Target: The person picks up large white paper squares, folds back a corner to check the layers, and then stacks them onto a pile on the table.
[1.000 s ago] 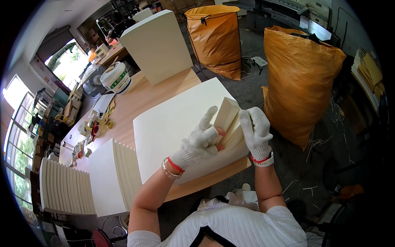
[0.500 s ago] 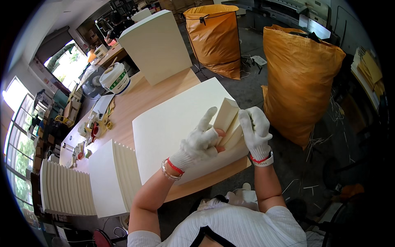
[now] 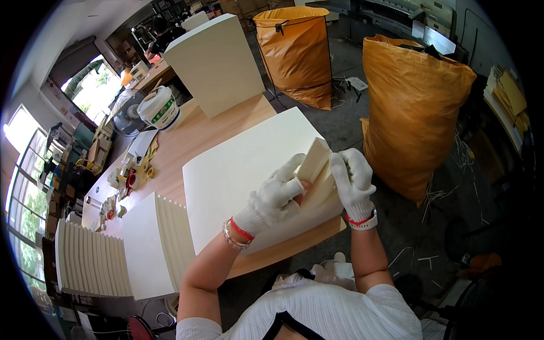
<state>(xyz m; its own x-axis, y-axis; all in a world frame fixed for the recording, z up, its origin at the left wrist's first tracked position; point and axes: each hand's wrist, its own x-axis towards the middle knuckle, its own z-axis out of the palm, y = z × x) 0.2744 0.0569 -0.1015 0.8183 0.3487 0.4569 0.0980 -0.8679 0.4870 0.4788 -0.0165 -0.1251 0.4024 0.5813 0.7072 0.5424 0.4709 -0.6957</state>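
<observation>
A large white board-like sheet [image 3: 238, 170] lies on the table in front of me. At its right end a cream folded cardboard piece [image 3: 315, 160] stands up like a narrow box side. My left hand [image 3: 275, 198], in a white glove with some fingertips bare, is closed round the left side of this piece, thumb and fingers on either side. My right hand [image 3: 354, 180], also gloved, is at the piece's right edge with its fingers curled and pinched together. Whatever lies between the right fingertips is too small to make out.
Stacked cream boards [image 3: 150, 246] stand at the table's left end, and a tall white block [image 3: 218, 65] at its far end. A white bucket [image 3: 158, 107], a fan [image 3: 127, 112] and tape rolls [image 3: 133, 180] are at the left. Two orange sacks [image 3: 416, 113] stand on the floor beyond.
The upright folded cardboard has shifted slightly to the right and lower. My left fingers have closed in against it, while my right hand has hardly moved.
</observation>
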